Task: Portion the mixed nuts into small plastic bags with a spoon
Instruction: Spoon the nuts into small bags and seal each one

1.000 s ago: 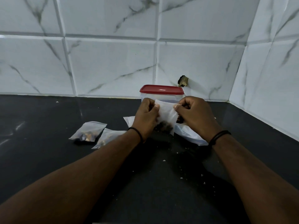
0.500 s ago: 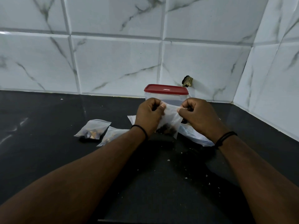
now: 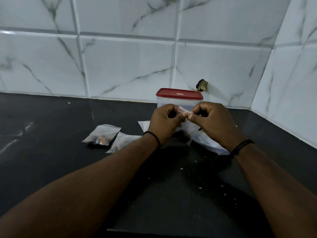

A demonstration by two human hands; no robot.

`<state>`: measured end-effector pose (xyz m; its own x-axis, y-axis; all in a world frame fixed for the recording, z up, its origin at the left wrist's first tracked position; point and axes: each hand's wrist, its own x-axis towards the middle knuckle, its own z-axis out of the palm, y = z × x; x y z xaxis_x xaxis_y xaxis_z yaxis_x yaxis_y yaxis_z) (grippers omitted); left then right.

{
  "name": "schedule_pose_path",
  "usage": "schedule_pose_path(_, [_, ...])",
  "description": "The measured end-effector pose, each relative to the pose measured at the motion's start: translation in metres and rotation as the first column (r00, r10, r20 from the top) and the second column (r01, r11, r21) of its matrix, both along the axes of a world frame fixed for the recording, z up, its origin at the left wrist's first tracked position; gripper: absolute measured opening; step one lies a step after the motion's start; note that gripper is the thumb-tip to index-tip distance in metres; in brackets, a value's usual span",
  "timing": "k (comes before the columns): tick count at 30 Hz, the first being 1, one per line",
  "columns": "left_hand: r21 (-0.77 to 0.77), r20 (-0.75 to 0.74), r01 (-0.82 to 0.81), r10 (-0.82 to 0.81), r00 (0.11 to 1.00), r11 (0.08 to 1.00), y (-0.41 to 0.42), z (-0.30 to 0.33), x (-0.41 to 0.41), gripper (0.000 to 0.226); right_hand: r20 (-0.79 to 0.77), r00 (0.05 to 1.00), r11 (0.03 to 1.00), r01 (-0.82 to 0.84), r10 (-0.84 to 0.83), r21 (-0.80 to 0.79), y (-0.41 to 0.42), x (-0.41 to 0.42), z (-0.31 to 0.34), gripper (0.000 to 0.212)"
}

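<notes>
**Both hands pinch the top of a little bag of nuts**

You hold one small bag [image 3: 186,125] up above the black desk [image 3: 51,152]. Your left hand [image 3: 164,122] pinches its top edge on one side. Your right hand [image 3: 212,121] pinches the same edge on the other side. So each grip is closed tight on the bag, and your fingertips almost meet in the middle.

The bag hangs straight down from your fingers. Its long side runs up and down. The top edge runs left to right between your hands. The nuts [image 3: 181,135] sit dark at the bottom of the bag.

Right behind your hands stands a clear box with a red lid [image 3: 179,94]. The lid is on.

Two filled bags lie flat on the desk to your left. One bag [image 3: 101,134] is farther left, and the other bag [image 3: 122,140] lies just beside it, partly hidden by your left arm. More clear plastic [image 3: 211,143] lies under your right wrist. Small white crumbs [image 3: 199,187] dot the desk near you.
</notes>
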<state>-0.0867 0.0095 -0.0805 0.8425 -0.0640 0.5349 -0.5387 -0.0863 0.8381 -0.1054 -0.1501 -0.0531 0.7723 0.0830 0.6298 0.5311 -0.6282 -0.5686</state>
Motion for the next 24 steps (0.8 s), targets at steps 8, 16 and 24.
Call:
schedule_pose_path(8, [-0.234, -0.154, -0.009, -0.028, 0.988, 0.972, 0.005, 0.005, 0.0, 0.01, -0.109, 0.994, 0.992, 0.004, 0.01, 0.129, -0.003, 0.001, -0.001, 0.011])
schedule_pose_path(16, [-0.348, -0.235, 0.075, -0.165, 0.958, 0.935, 0.001, 0.01, -0.006, 0.014, -0.164, 0.985, 0.938, 0.016, 0.043, 0.345, 0.006, -0.004, 0.003, 0.011])
schedule_pose_path(24, [-0.381, -0.3, 0.064, -0.189, 0.935, 0.922, 0.01, 0.007, -0.001, 0.018, -0.25, 0.954, 0.868, -0.018, 0.163, 0.497, 0.011, -0.007, 0.004, 0.01])
